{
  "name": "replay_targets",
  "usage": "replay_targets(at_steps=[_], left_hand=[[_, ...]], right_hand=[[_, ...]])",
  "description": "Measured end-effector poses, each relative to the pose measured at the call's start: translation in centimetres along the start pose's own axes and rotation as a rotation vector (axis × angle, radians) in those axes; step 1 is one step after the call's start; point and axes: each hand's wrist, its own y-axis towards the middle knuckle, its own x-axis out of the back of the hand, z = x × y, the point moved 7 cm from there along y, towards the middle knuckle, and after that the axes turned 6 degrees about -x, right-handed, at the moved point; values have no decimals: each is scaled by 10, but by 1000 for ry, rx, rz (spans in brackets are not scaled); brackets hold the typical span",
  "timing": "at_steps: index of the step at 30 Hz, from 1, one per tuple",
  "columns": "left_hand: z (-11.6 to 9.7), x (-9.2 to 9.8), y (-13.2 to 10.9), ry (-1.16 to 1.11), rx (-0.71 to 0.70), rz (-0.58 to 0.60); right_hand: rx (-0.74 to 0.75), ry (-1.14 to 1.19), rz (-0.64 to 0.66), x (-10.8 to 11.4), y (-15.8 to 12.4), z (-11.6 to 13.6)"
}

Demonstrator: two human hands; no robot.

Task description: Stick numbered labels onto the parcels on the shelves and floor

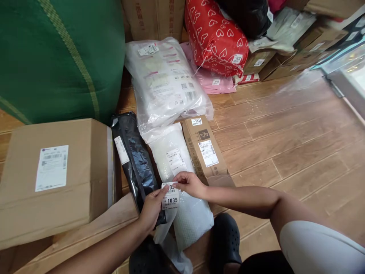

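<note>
A strip of white number labels (170, 201), one reading 1035, is pinched in my left hand (152, 207). The fingertips of my right hand (191, 184) close on the top label at the strip's upper edge. Its backing paper trails down between my feet. Under both hands lies a white bubble-wrap parcel (194, 220) with a printed shipping label. Left of it is a black plastic parcel (137, 152). On its right lies a narrow cardboard box (209, 148) bearing a 1033 sticker.
A large cardboard box (17, 163) stands at the left below a big green sack (94, 23). Beyond my hands lies a clear plastic-wrapped parcel (171, 83). A red heart-patterned bag (216, 38) and several boxes line the back. Dark clogs (226, 232) are on the wooden floor (273, 140).
</note>
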Motion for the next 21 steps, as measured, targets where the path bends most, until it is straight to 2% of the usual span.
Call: replay_targets(at_steps=[5,15,21], left_hand=[[3,-6,-8,-16,-36,91],[9,11,-10,34,-43,10],[10,22,-5,26,-48,-1]], right_hand=[[58,-41,-66,7,-4,9],[197,-233,-189,4,-8,19],[183,-237,-144,-8,4,8]])
